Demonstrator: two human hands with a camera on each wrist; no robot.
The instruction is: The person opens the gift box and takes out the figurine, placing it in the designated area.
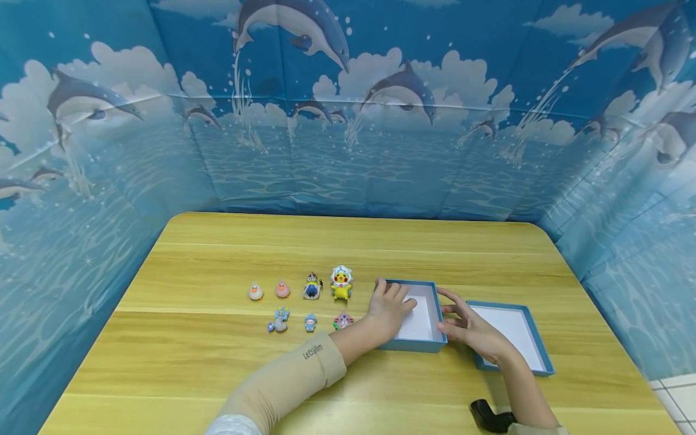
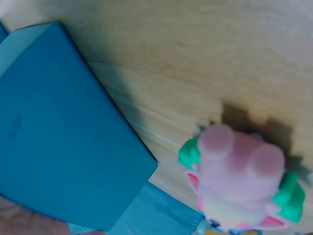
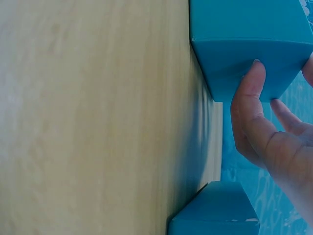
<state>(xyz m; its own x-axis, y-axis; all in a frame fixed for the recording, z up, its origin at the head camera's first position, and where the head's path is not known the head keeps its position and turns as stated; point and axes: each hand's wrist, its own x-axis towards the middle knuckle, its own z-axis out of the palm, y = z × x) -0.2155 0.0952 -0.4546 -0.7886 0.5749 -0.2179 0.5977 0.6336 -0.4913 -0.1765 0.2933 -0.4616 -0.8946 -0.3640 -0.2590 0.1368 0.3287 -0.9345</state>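
A blue box (image 1: 418, 345) with a white inside stands right of the table's middle. My left hand (image 1: 388, 309) lies over its left wall, with some fingers reaching inside; the wall hides part of its hold. At the right side my right hand (image 1: 472, 329) touches the box from outside, thumb against the wall and the other fingers loosely bent. In the right wrist view, fingertips (image 3: 255, 73) rest on the blue side. Just left of my left wrist stands a pink figurine with green parts (image 2: 239, 169), partly hidden by the forearm in the head view.
A matching blue lid (image 1: 538, 341) lies inner side up beside my right hand. Several small figurines stand in two rows on the left, among them a yellow one in a white hood (image 1: 341, 284) and a pink duck (image 1: 282, 289). A black curved object (image 1: 486, 417) lies near the right forearm.
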